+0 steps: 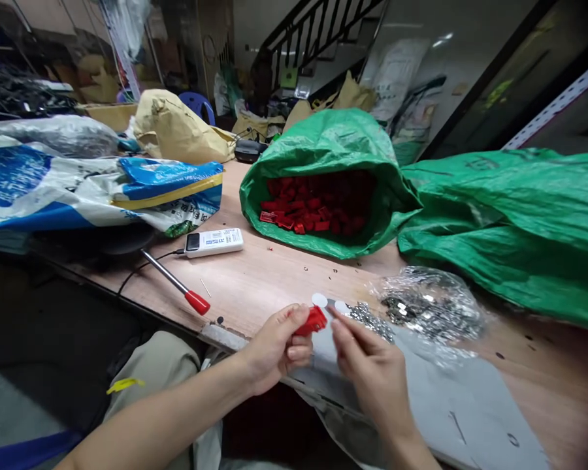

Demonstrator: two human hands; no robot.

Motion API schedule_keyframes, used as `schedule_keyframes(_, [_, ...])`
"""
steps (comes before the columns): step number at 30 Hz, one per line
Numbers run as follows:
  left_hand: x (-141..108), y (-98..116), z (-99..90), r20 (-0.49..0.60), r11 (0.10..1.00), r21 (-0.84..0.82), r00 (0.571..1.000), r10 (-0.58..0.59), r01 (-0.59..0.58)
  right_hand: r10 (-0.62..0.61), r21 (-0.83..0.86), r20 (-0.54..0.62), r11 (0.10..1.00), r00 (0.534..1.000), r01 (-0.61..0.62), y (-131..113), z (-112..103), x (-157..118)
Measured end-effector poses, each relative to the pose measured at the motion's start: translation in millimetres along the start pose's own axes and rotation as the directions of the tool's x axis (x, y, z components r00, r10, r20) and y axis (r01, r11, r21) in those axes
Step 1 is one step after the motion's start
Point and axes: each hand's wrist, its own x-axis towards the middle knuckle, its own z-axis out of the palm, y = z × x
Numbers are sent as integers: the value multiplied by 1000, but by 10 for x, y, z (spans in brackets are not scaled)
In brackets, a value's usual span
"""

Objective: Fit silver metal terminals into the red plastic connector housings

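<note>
Between the thumb and fingers of my left hand (277, 346) is a small red plastic part (312, 321), held above the table's front edge. My right hand (370, 362) is just to its right, thumb and forefinger pinched together near the red part's end. Whatever sits in that pinch is too small to make out. Behind my right hand lies a pile of small shiny metal pieces (372, 321) on a grey sheet (443, 398). Two white round discs are beside the pile, one white disc (319, 300) just beyond the red part.
A green woven sack (333, 140) lies open towards me with many red parts (318, 202) inside. More metal pieces fill a clear plastic bag (431, 310) at right. On the left are a red-tipped lever (196, 301), a white counter box (213, 242) with a cable, and a blue-white sack (88, 186).
</note>
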Motion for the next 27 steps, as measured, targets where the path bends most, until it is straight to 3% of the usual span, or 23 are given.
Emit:
schedule_keyframes(2, [-120, 50, 32, 139, 938, 314, 985, 106, -146, 164, 174, -96, 974, 982, -145, 15, -59, 131])
schedule_keyframes(3, [-179, 49, 29, 249, 816, 524, 960, 127, -244, 199, 218, -111, 961, 974, -171, 8, -86, 204])
schedule_keyframes(5, [-260, -34, -31, 442, 360, 828, 895, 50, -429, 207, 206, -87, 961, 974, -186, -33, -102, 361])
schedule_keyframes(6, [-275, -115, -85, 479, 115, 873, 878, -23, -473, 197, 159, -58, 970, 979, -186, -60, -80, 450])
schedule_keyframes(8, [-257, -320, -219, 411, -291, 850, 898, -156, -439, 153, -15, 2, 988, 988, -153, -111, 33, 679])
schedule_keyframes(9, [-236, -419, -284, 358, -404, 824, 918, -171, -397, 126, -127, 22, 984, 992, -123, -127, 120, 828])
schedule_keyframes(11, [-196, -548, -376, 331, -475, 798, 928, -170, -371, 43, -381, 12, 924, 999, -35, -129, 333, 1192])
schedule_keyframes(13, [-176, -550, -395, 413, -460, 768, 893, -177, -446, 20, -441, -12, 897, 1000, -23, -89, 564, 1602])
schedule_keyframes(15, [-170, -446, -348, 516, -364, 757, 838, -177, -542, 7, -483, -51, 875, 999, -31, -25, 769, 1972])
schedule_keyframes(17, [-161, -298, -267, 557, -181, 805, 825, -99, -565, 4, -510, -79, 859, 997, -44, 29, 918, 2221])
schedule_keyframes(19, [-133, -156, -192, 492, 45, 868, 868, 60, -495, 6, -510, -83, 859, 997, -48, 45, 990, 2304])
schedule_keyframes(22, [-38, 19, -151, 236, 404, 847, 926, 294, -344, 3, -463, -30, 886, 1000, -17, -17, 917, 2114])
schedule_keyframes(24, [60, 104, -178, 50, 628, 720, 924, 379, -296, 4, -418, 36, 909, 999, 12, -90, 749, 1807])
schedule_keyframes(27, [210, 146, -242, -130, 804, 512, 898, 420, -302, 33, -369, 158, 929, 987, 28, -194, 411, 1175])
